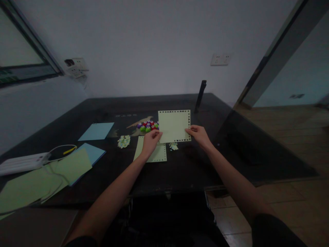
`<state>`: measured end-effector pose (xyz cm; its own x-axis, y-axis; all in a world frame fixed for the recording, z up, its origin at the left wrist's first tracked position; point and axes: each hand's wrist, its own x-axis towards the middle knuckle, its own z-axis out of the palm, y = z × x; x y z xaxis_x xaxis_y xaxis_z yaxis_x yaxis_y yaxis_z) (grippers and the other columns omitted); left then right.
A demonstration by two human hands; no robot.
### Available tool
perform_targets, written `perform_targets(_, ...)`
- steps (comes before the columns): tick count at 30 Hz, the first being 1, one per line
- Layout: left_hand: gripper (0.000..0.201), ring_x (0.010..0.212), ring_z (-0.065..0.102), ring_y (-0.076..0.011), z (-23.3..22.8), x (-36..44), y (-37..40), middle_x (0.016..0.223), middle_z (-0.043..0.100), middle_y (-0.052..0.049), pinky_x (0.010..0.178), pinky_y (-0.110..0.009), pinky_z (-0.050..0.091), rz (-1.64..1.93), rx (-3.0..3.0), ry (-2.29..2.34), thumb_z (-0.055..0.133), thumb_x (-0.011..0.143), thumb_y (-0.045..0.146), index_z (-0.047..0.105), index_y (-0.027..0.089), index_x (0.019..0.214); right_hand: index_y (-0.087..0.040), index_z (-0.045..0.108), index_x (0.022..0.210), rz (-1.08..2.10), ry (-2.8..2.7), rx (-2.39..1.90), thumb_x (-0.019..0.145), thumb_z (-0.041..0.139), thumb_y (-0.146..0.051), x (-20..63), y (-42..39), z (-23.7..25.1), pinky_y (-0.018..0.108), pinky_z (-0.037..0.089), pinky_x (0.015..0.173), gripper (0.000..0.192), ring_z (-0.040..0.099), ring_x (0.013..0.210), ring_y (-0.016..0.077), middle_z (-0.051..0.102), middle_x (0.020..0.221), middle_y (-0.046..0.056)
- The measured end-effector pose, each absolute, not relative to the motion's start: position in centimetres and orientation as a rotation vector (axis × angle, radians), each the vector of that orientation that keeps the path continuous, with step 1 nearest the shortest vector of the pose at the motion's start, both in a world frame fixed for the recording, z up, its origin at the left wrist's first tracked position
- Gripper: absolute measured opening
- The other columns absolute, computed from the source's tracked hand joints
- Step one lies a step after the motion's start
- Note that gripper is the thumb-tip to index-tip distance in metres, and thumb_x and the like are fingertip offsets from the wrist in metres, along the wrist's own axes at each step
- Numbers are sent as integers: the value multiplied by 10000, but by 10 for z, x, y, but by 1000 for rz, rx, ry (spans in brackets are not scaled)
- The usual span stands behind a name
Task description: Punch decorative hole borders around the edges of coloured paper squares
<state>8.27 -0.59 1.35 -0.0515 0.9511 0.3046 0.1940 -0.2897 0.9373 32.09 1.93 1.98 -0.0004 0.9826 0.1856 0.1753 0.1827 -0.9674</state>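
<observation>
Pinching the pale green square paper sheet with punched border point(174, 125) at its lower corners, left hand point(151, 140) and right hand point(199, 134) fingers close on it above the dark table point(180, 168), small coloured round punches point(148, 126) just beyond the left fingers.

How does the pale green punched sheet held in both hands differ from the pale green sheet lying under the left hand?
The held pale green sheet is lifted, gripped by the left hand and right hand; the lower green sheet lies flat on the dark table. The held sheet shows whole; the lower sheet is partly covered by the left hand. Both are pale green with punched borders.
</observation>
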Motion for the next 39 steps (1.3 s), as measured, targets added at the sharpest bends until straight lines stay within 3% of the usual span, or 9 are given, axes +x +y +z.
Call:
perform_targets(5, 158, 574, 523, -118, 21, 84, -12, 647, 590, 3, 560, -230, 406, 1432, 1590, 1270, 612, 733, 315, 620, 158, 728, -162, 663, 707, 916, -1453, -1183, 635, 687, -399, 326, 13, 32, 319, 454, 624, 249, 589, 638, 176, 676, 701, 43)
perform_targets(7, 157, 595, 547, -123, 29, 91, -21, 670, 605, 1, 584, -236, 426, 1472, 1563, 1251, 625, 727, 290, 609, 165, 820, -168, 672, 724, 912, -1447, -1184, 639, 693, -390, 332, 5, 38, 331, 460, 640, 239, 596, 655, 183, 681, 723, 48)
perform_targets(10, 319, 616, 564, -126, 42, 105, -32, 664, 602, 15, 634, -245, 443, 1558, 1571, 1191, 646, 725, 245, 527, 192, 1016, -179, 677, 742, 905, -1407, -1188, 632, 714, -388, 348, -10, 43, 341, 469, 664, 239, 605, 677, 188, 685, 742, 52)
perform_targets(12, 327, 619, 562, -127, 48, 116, -36, 649, 594, 20, 654, -249, 443, 1556, 1653, 1157, 642, 734, 233, 508, 199, 1030, -183, 678, 750, 886, -1368, -1202, 621, 731, -391, 362, -19, 42, 343, 476, 676, 251, 610, 683, 189, 686, 746, 55)
perform_targets(17, 83, 600, 552, -120, 48, 146, -31, 655, 588, 9, 606, -235, 422, 1270, 1956, 1136, 587, 766, 213, 596, 185, 844, -166, 671, 826, 796, -1291, -1288, 612, 738, -409, 402, -32, 30, 305, 473, 611, 330, 595, 622, 167, 668, 702, 46)
perform_targets(21, 149, 628, 581, -132, 38, 172, -27, 662, 626, 10, 619, -235, 427, 987, 2082, 1207, 590, 755, 197, 626, 184, 899, -137, 645, 932, 676, -1359, -1427, 630, 704, -419, 427, -38, 16, 266, 432, 521, 418, 549, 539, 144, 611, 600, 6)
perform_targets(27, 216, 704, 623, -155, 15, 192, -29, 733, 682, -11, 692, -252, 456, 636, 2211, 1347, 570, 768, 200, 646, 182, 969, -138, 606, 1064, 463, -1556, -1645, 689, 590, -323, 434, -42, -6, 264, 411, 541, 419, 526, 534, 144, 586, 590, -6)
perform_targets(39, 265, 829, 639, -199, 0, 195, -34, 891, 693, -68, 764, -296, 475, 456, 2404, 1415, 506, 829, 229, 603, 184, 1071, -205, 618, 1035, 207, -1764, -1895, 754, 494, -213, 426, -44, -16, 257, 363, 572, 307, 532, 616, 152, 590, 682, 2)
